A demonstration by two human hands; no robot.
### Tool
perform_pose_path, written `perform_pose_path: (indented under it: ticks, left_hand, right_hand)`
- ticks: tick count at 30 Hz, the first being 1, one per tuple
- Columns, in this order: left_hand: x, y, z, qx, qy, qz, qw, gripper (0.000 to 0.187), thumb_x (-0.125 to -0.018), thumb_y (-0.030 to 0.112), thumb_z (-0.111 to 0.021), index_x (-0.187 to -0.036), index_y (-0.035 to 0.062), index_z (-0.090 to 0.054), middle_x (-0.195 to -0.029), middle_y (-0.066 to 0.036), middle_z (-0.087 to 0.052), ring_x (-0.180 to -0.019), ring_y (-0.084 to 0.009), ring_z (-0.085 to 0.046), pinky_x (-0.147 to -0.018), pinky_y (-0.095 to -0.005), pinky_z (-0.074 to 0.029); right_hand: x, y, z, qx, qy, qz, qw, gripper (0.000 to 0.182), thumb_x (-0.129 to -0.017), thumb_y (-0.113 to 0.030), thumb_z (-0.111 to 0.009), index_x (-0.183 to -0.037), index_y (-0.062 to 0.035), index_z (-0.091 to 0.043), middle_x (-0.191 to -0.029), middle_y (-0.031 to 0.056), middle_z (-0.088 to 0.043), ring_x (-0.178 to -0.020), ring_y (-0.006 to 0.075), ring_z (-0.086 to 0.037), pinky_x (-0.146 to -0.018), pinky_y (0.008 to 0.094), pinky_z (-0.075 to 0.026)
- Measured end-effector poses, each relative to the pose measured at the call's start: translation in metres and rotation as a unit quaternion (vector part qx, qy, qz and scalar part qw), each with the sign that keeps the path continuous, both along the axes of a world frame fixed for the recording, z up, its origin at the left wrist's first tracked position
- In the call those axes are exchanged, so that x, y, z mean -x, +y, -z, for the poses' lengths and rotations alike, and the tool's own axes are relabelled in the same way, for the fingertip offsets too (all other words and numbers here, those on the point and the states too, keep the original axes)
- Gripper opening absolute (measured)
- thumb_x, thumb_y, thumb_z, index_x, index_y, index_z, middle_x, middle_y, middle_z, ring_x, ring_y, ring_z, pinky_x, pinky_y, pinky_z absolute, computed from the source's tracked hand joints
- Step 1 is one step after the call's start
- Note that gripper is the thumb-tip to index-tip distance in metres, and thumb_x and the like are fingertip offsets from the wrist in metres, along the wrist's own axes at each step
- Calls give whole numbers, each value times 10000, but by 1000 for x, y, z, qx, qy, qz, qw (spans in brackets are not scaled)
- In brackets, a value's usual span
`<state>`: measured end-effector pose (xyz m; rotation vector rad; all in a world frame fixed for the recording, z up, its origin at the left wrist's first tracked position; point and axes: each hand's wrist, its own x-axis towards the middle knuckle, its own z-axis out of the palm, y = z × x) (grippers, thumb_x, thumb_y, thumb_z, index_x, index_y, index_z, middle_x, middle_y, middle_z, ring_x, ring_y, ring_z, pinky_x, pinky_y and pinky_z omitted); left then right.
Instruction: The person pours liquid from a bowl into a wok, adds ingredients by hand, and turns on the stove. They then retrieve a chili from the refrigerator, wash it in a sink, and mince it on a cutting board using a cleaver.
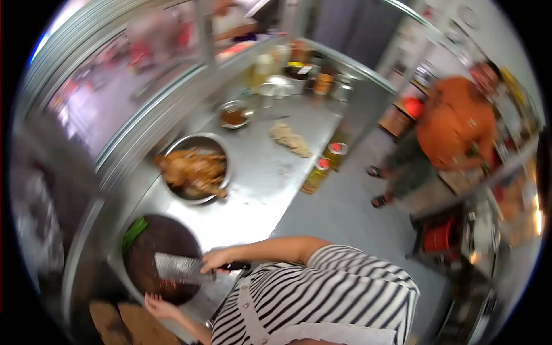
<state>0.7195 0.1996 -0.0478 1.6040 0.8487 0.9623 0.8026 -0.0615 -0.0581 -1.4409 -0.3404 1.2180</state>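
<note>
My right hand (214, 261) is wrapped round the black handle of a cleaver (175, 267). The cleaver's broad, shiny blade lies over the dark round chopping board (155, 233). Small red bits (168, 283) show on the board close to the blade. My left hand (161, 307) is at the board's near-left rim, its fingers extended and slightly bent, with nothing visible in them. Green vegetable pieces (134, 233) lie at the board's far edge.
A steel bowl (229, 154) holds a whole cooked bird (192, 171). On the steel counter (261, 190) are a bowl of brown sauce (233, 117), a crumpled cloth (289, 140) and several seasoning containers. Oil bottles (315, 177) stand beside the counter. A person in an orange shirt (457, 123) stands across the floor.
</note>
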Motion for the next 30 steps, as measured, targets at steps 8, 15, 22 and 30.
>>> perform_pose_path:
  ticks: [8,15,22,30]
  left_hand:
    - [18,-9,-7,55,-38,-32,997,202,-919,224,-490,-976,60,-593,-805,13,-545,-687,-64,-481,-615,-207,-418]
    - [41,0,2,43,-75,-53,995,183,-917,208,-497,-926,46,-580,-725,29,-496,-635,-46,-438,-560,-184,-375]
    - [59,-4,6,47,-85,-87,991,182,-918,207,-499,-910,38,-568,-716,27,-486,-620,-44,-422,-545,-182,-354]
    - [76,-7,8,60,-82,-125,987,173,-899,191,-526,-968,44,-586,-735,29,-507,-620,-42,-427,-538,-184,-358]
  right_hand:
    - [-5,-11,-4,32,39,-2,999,372,-876,-260,-523,-603,-11,-479,-412,64,-431,-300,180,-449,-308,307,-368]
    - [-13,-24,4,51,79,-22,995,356,-876,-297,-552,-664,-17,-491,-426,41,-444,-304,153,-457,-308,285,-382]
    - [-27,-18,-34,53,-19,-41,998,328,-881,-283,-539,-795,33,-548,-419,19,-437,-305,122,-435,-322,248,-367]
    - [-71,25,-70,252,-540,-124,793,320,-828,-304,-524,-786,0,-616,-709,210,-615,-673,373,-605,-626,455,-482]
